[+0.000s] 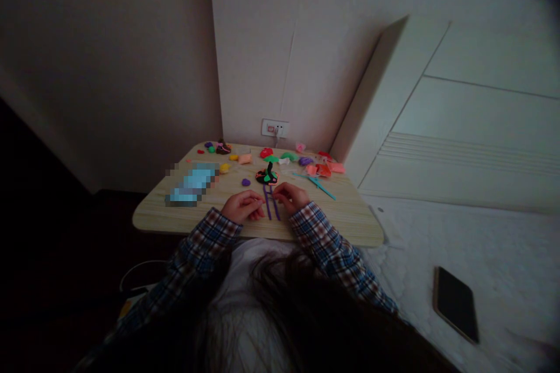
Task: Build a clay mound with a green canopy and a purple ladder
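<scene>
Shaping purple strips (270, 207): we do best with light fingertips, as they look soft and could bend or squash; we should nudge each bit slowly and keep the two long sides level
Right hand (292, 197): we have its thumb and fingers bent close together over the upper part of the strips, but we cannot tell if they pinch a piece
Left hand (245, 206): we have its fingers curled in, thumb near the tips, and we cannot tell if something small is inside
Tabletop (350, 222): we see the purple strips lying flat on it, between our hands, just below the black and green piece (266, 178), with a purple lump (246, 182) off to the left
</scene>
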`<control>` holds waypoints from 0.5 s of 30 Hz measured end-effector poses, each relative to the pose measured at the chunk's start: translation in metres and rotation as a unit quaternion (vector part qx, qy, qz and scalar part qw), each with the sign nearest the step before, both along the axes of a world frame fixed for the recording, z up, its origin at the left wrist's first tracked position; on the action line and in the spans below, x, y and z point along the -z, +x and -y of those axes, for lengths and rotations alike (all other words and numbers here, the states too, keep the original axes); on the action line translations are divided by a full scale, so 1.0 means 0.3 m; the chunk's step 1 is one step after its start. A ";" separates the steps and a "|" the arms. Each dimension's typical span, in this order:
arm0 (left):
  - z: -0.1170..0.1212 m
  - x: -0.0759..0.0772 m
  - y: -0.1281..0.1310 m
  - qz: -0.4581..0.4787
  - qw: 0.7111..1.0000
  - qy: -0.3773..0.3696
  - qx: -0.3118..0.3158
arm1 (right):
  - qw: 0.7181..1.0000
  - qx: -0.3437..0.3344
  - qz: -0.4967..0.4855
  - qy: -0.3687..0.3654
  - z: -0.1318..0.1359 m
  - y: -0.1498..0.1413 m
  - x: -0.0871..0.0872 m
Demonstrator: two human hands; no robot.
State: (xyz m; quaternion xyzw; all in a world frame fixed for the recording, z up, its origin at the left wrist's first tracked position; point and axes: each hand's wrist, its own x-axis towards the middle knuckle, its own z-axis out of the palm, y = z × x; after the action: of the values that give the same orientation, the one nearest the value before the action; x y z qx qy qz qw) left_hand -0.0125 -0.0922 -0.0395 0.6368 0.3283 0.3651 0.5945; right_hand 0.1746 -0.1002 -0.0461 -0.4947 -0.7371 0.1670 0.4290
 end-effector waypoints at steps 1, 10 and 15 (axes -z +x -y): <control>0.000 0.001 0.000 -0.001 1.000 0.000 0.000 | 1.000 -0.004 -0.003 -0.003 0.005 0.000 -0.001; -0.003 0.000 -0.001 -0.002 1.000 0.003 0.007 | 1.000 0.011 0.018 0.010 -0.004 0.011 0.008; -0.004 0.003 -0.003 -0.001 1.000 0.009 0.010 | 0.999 0.001 0.034 0.018 -0.024 0.014 0.020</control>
State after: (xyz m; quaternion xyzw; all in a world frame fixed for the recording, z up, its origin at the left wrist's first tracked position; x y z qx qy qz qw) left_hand -0.0135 -0.0911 -0.0404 0.6461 0.3191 0.3611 0.5918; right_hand 0.1787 -0.0931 -0.0522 -0.4932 -0.7535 0.1363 0.4127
